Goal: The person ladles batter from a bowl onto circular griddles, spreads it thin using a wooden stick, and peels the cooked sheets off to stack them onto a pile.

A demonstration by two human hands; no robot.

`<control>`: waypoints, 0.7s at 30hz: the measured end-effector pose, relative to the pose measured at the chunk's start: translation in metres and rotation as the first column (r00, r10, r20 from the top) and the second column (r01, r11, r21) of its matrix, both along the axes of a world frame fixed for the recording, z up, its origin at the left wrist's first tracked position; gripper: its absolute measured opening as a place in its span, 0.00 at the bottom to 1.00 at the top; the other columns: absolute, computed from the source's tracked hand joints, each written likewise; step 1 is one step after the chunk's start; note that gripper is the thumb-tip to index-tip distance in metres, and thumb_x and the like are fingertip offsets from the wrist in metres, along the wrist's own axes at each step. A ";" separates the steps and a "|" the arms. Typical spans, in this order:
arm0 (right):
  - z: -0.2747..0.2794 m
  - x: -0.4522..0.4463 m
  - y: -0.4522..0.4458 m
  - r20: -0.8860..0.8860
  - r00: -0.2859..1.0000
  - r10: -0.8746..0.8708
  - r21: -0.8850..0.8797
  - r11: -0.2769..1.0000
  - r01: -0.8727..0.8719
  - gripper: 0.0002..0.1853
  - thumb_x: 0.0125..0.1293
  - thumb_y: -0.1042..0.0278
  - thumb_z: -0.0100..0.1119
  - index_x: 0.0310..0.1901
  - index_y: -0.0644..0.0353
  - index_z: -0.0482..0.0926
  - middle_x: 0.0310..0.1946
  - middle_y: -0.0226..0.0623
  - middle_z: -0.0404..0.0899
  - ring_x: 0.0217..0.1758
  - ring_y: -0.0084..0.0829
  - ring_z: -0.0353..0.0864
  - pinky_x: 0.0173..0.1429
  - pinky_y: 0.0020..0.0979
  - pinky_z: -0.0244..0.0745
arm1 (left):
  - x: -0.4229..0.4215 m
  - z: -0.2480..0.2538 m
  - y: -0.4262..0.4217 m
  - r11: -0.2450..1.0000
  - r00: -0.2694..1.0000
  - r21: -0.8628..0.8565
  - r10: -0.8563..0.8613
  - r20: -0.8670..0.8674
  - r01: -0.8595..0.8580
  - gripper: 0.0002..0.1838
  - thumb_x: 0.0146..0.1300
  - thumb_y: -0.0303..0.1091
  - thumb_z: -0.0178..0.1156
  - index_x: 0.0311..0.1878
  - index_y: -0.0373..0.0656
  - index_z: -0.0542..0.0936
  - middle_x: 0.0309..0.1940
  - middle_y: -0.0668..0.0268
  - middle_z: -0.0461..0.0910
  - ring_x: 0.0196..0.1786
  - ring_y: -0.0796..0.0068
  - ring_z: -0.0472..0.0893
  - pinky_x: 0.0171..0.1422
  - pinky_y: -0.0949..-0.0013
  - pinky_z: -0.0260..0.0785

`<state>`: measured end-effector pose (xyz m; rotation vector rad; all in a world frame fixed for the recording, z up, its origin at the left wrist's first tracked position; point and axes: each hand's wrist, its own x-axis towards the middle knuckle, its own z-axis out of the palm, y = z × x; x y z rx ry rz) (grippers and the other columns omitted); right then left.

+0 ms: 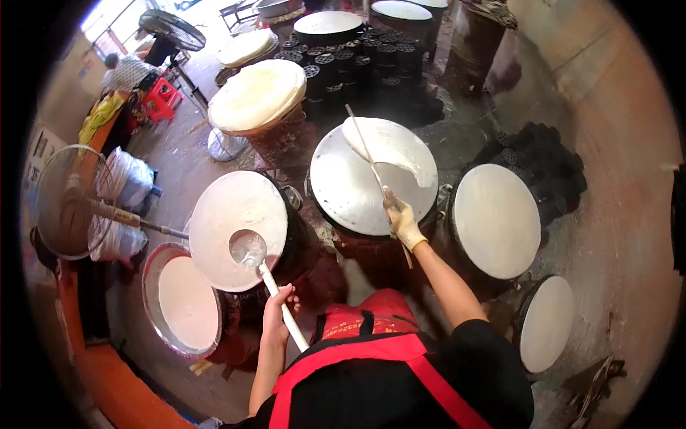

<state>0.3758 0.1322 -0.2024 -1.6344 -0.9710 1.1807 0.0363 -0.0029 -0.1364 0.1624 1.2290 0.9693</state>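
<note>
My left hand (pixel 277 314) is wrapped round the white handle of a ladle (pixel 247 247). The ladle's round bowl rests over the left round griddle (pixel 225 196), which is covered with pale batter. In my gloved right hand (pixel 402 223) is a long thin stick (pixel 363 143), slanting across the middle griddle (pixel 339 196). Beside the stick's upper part, a white thin sheet (pixel 400 146) lies folded or bunched toward the griddle's far right side. Whether the stick is under or on top of the sheet, I cannot tell.
A basin of batter (pixel 187 304) stands at the lower left. To the right is another griddle (pixel 496 222), with a smaller round one (pixel 547 325) below. A stack of flatbreads (pixel 257 96), black briquettes (pixel 400 61), two fans and a seated person (pixel 132 71) are farther off.
</note>
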 end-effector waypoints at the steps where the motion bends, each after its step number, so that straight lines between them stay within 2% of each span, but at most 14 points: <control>1: 0.009 0.009 -0.009 -0.056 0.996 0.063 -0.011 0.998 -0.063 0.18 0.67 0.58 0.55 0.58 0.48 0.76 0.27 0.24 0.71 0.20 0.15 0.63 0.23 0.20 0.61 | 0.010 -0.001 -0.002 0.999 0.999 -0.012 0.033 -0.038 -0.033 0.06 0.62 0.34 0.60 0.35 0.45 0.74 0.24 0.71 0.74 0.27 0.78 0.75 0.30 0.75 0.69; 2: 0.019 0.019 -0.018 -0.111 0.986 0.124 -0.021 0.992 -0.127 0.19 0.66 0.56 0.56 0.58 0.49 0.76 0.29 0.25 0.73 0.22 0.15 0.65 0.24 0.20 0.62 | 0.019 -0.001 -0.005 0.998 0.995 -0.023 0.063 -0.078 -0.065 0.06 0.61 0.34 0.60 0.33 0.47 0.73 0.23 0.72 0.72 0.26 0.78 0.73 0.31 0.74 0.70; 4: 0.030 0.059 -0.033 -0.373 0.906 0.200 -0.080 0.966 -0.246 0.20 0.67 0.52 0.55 0.57 0.50 0.76 0.28 0.26 0.71 0.22 0.15 0.66 0.23 0.21 0.61 | 0.035 0.003 -0.009 0.991 0.985 -0.057 0.114 -0.131 -0.123 0.06 0.60 0.34 0.61 0.31 0.47 0.74 0.23 0.71 0.74 0.27 0.76 0.75 0.34 0.73 0.70; 6: 0.014 0.082 -0.027 -0.157 0.986 0.059 -0.178 0.980 -0.087 0.22 0.66 0.49 0.56 0.58 0.51 0.76 0.26 0.25 0.70 0.19 0.15 0.64 0.20 0.23 0.59 | 0.053 0.009 -0.014 0.978 0.972 -0.107 0.159 -0.173 -0.179 0.07 0.60 0.33 0.62 0.30 0.46 0.73 0.24 0.70 0.74 0.29 0.75 0.76 0.35 0.73 0.69; 8: 0.002 0.090 -0.008 -0.147 0.988 -0.050 0.044 0.997 0.057 0.17 0.69 0.60 0.52 0.58 0.51 0.74 0.14 0.21 0.62 0.09 0.17 0.56 0.11 0.22 0.52 | 0.066 0.007 -0.021 0.973 0.971 -0.087 0.200 -0.127 -0.212 0.05 0.61 0.33 0.60 0.33 0.45 0.75 0.28 0.69 0.77 0.35 0.75 0.79 0.39 0.73 0.71; 9: -0.012 0.095 0.004 -0.065 0.996 0.065 0.038 0.997 -0.063 0.19 0.69 0.59 0.53 0.59 0.53 0.74 0.22 0.25 0.69 0.19 0.17 0.63 0.22 0.22 0.60 | 0.070 0.003 -0.025 0.968 0.969 -0.080 0.229 -0.091 -0.236 0.04 0.61 0.33 0.60 0.34 0.44 0.76 0.30 0.69 0.78 0.37 0.75 0.80 0.41 0.73 0.72; 11: -0.010 0.091 0.019 0.004 0.969 0.248 0.050 0.968 -0.248 0.20 0.68 0.60 0.54 0.61 0.53 0.73 0.30 0.29 0.76 0.27 0.16 0.67 0.31 0.21 0.66 | 0.085 0.000 -0.033 0.955 0.955 -0.057 0.288 -0.073 -0.292 0.06 0.61 0.33 0.59 0.38 0.43 0.77 0.35 0.67 0.79 0.41 0.73 0.80 0.45 0.72 0.72; 13: 0.014 0.089 0.019 -0.090 0.930 0.358 -0.171 0.914 -0.368 0.21 0.68 0.60 0.54 0.62 0.53 0.72 0.36 0.28 0.78 0.24 0.13 0.62 0.27 0.19 0.62 | 0.102 0.002 -0.042 0.935 0.931 -0.029 0.349 -0.109 -0.354 0.10 0.62 0.35 0.59 0.42 0.41 0.79 0.39 0.66 0.80 0.45 0.71 0.79 0.49 0.71 0.72; 15: -0.017 0.110 0.015 -0.078 0.884 0.461 -0.028 0.886 -0.464 0.22 0.67 0.65 0.53 0.62 0.55 0.71 0.36 0.26 0.77 0.24 0.14 0.62 0.27 0.19 0.61 | 0.116 0.008 -0.049 0.922 0.922 -0.043 0.381 -0.076 -0.384 0.11 0.62 0.32 0.58 0.47 0.41 0.78 0.41 0.67 0.79 0.45 0.76 0.79 0.50 0.73 0.73; 17: 0.026 0.137 0.000 -0.256 0.799 0.544 -0.039 0.820 -0.571 0.26 0.60 0.77 0.48 0.62 0.57 0.71 0.33 0.23 0.76 0.23 0.14 0.62 0.26 0.19 0.60 | 0.125 0.012 -0.054 0.913 0.915 -0.063 0.399 -0.067 -0.403 0.15 0.62 0.30 0.57 0.53 0.42 0.77 0.42 0.69 0.79 0.46 0.79 0.78 0.50 0.74 0.73; 18: 0.037 0.151 0.003 -0.294 0.797 0.527 -0.096 0.814 -0.573 0.31 0.52 0.82 0.43 0.62 0.57 0.72 0.36 0.24 0.78 0.24 0.13 0.64 0.27 0.18 0.61 | 0.128 0.012 -0.056 0.908 0.910 -0.068 0.408 -0.069 -0.413 0.15 0.62 0.30 0.57 0.53 0.42 0.77 0.41 0.69 0.79 0.46 0.79 0.78 0.50 0.74 0.73; 20: 0.010 0.178 0.022 -0.321 0.808 0.494 -0.131 0.822 -0.554 0.26 0.57 0.80 0.47 0.60 0.60 0.73 0.42 0.28 0.79 0.26 0.12 0.66 0.29 0.17 0.62 | 0.134 0.014 -0.059 0.902 0.905 -0.082 0.418 -0.076 -0.423 0.15 0.62 0.29 0.57 0.53 0.42 0.77 0.41 0.70 0.79 0.45 0.80 0.78 0.50 0.75 0.73; 21: -0.001 0.172 0.032 -0.232 0.872 0.431 0.042 0.900 -0.433 0.22 0.62 0.76 0.52 0.59 0.60 0.74 0.34 0.27 0.79 0.24 0.12 0.66 0.27 0.17 0.61 | 0.137 0.018 -0.058 0.905 0.907 -0.075 0.414 -0.075 -0.419 0.16 0.61 0.29 0.57 0.53 0.42 0.77 0.41 0.70 0.79 0.45 0.80 0.78 0.50 0.74 0.73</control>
